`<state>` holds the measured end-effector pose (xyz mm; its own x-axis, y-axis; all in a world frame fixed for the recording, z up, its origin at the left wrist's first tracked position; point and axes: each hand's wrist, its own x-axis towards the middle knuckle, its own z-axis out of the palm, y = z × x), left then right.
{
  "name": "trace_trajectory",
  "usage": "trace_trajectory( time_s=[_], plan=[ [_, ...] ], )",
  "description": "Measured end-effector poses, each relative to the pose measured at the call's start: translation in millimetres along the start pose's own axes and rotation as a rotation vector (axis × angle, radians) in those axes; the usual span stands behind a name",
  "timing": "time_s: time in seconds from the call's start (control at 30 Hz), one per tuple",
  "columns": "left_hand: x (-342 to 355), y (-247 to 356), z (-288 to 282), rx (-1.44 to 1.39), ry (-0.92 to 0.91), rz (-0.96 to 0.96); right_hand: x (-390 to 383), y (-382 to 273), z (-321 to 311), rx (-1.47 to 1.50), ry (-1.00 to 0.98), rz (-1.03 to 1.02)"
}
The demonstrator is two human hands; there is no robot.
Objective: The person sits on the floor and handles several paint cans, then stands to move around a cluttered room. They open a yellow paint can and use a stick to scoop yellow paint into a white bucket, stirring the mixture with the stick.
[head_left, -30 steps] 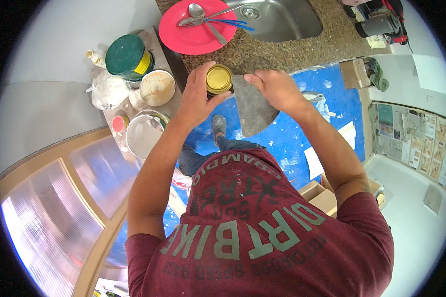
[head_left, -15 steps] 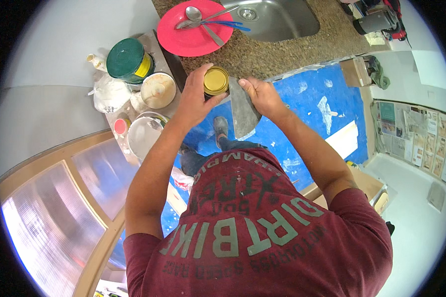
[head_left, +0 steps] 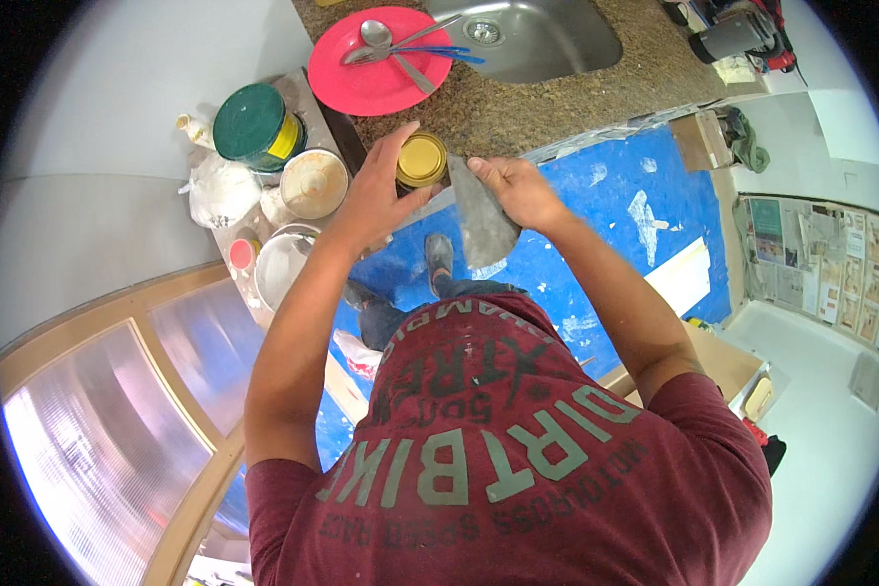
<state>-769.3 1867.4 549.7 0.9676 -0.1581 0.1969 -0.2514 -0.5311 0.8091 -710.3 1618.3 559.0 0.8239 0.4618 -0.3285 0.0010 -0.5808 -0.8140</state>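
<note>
**While the gold-lidded tin (head_left: 422,159) sits closed, a grey sheet (head_left: 485,225) is held beside it**

With the lid on, nothing about the tin looks finished, and how much remains cannot be judged from this. It is at the near left corner of the speckled counter (head_left: 527,107); whether it rests there or is held up is unclear. The left hand (head_left: 376,190) curves around it, thumb and fingers spread; whether they press on it, I cannot tell. The right hand (head_left: 521,190) pinches the sheet between thumb and fingers, its upper end just beside the tin.

Large pale lettering, upside down, crosses the maroon shirt (head_left: 557,508). A yellow label (head_left: 285,137) on the green bucket (head_left: 249,119) is too small to read, as are the printed pages (head_left: 816,259) at right.
</note>
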Motion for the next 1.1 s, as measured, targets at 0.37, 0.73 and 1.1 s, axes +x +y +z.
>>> trace_trajectory(
  time_s=[0.37, 0.73, 1.1],
  plan=[
    [12.5, 51.4, -3.8, 0.119, 0.009, -0.083, -58.6, 84.0, -28.6, -0.213, 0.191, 0.133],
    [52.1, 281.7, -76.3, -0.093, -0.575, 0.226, -120.7, 127.0, -23.3, -0.021, 0.34, 0.258],
    [32.5, 73.5, -6.9, 0.308, -0.089, 0.022, -28.3, 30.9, -67.5, -0.191, 0.545, -0.039]
  ],
)
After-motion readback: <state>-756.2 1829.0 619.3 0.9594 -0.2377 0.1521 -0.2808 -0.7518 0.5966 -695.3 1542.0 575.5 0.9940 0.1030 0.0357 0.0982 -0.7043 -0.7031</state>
